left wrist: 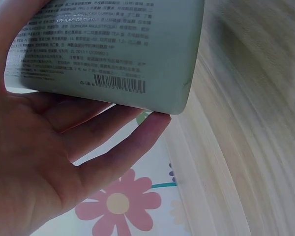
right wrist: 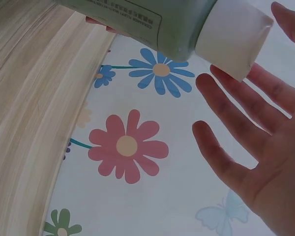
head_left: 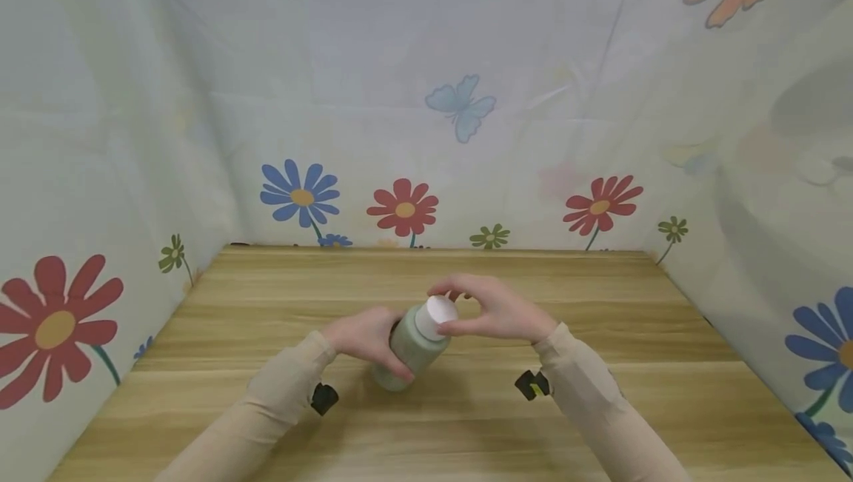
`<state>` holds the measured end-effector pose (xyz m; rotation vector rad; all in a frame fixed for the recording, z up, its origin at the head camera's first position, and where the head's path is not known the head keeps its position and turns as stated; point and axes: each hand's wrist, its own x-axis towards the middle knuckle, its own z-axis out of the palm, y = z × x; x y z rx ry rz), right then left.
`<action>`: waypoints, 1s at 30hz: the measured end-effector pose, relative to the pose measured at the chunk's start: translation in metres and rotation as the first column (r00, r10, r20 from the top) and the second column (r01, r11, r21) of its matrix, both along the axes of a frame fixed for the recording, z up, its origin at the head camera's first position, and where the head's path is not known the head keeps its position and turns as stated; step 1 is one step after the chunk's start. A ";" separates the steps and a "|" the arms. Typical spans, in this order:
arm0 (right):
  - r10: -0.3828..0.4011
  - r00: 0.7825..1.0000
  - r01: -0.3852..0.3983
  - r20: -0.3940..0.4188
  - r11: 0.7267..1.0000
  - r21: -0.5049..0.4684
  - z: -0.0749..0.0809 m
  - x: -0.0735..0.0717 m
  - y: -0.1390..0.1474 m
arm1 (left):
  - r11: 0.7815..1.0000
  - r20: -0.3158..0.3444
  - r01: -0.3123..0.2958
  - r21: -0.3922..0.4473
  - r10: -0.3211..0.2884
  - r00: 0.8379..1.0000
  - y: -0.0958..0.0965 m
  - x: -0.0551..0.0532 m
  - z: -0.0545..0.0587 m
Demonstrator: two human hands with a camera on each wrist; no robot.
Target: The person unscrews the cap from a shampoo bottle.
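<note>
Both forearms, in beige sleeves, reach in from the near edge and angle toward the middle. The left hand [head_left: 365,337] curls its fingers [left wrist: 113,147] round the pale green bottle [head_left: 413,349], holding it tilted. The right hand [head_left: 496,309] arches just right of the white cap [head_left: 441,312], fingers [right wrist: 236,113] spread and loosely bent
</note>
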<state>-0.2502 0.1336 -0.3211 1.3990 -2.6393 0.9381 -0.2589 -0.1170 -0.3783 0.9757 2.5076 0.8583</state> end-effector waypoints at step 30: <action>0.195 0.980 -0.189 -0.030 0.972 0.142 0.014 0.002 -0.005 | 1.000 -0.003 0.014 0.016 -0.014 1.000 0.001 0.003 -0.001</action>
